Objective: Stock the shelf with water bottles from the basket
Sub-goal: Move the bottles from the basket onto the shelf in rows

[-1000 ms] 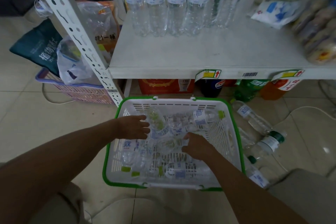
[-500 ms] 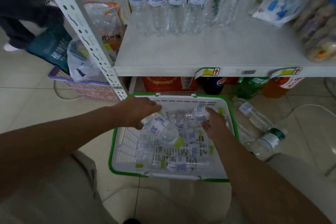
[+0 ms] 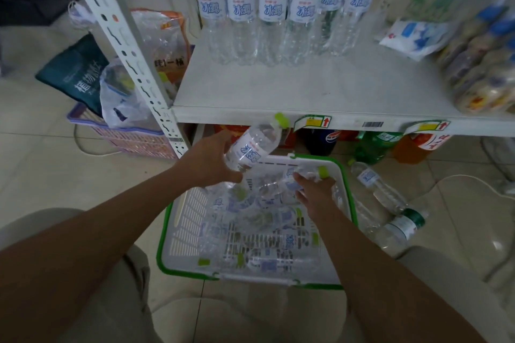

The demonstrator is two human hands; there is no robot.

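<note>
The left hand [image 3: 211, 166] grips a water bottle [image 3: 252, 147] round its lower body. The bottle is lifted clear of the basket [image 3: 184, 220] and tilted so that its green cap points toward 1 o'clock, just under the front edge of the shelf [image 3: 306, 86]. The right hand [image 3: 315, 192] reaches into the basket's 1 o'clock corner and seems to curl round a second bottle [image 3: 299, 174] lying there, though its fingers are mostly hidden. A heap of bottles [image 3: 250, 220] lies jumbled in the basket, which sits on the floor [image 3: 55, 175]. A row of bottles [image 3: 273, 8] stands upright toward the shelf's 12 o'clock side. Loose bottles [image 3: 379, 189] lie on the floor at the basket's 3 o'clock.
</note>
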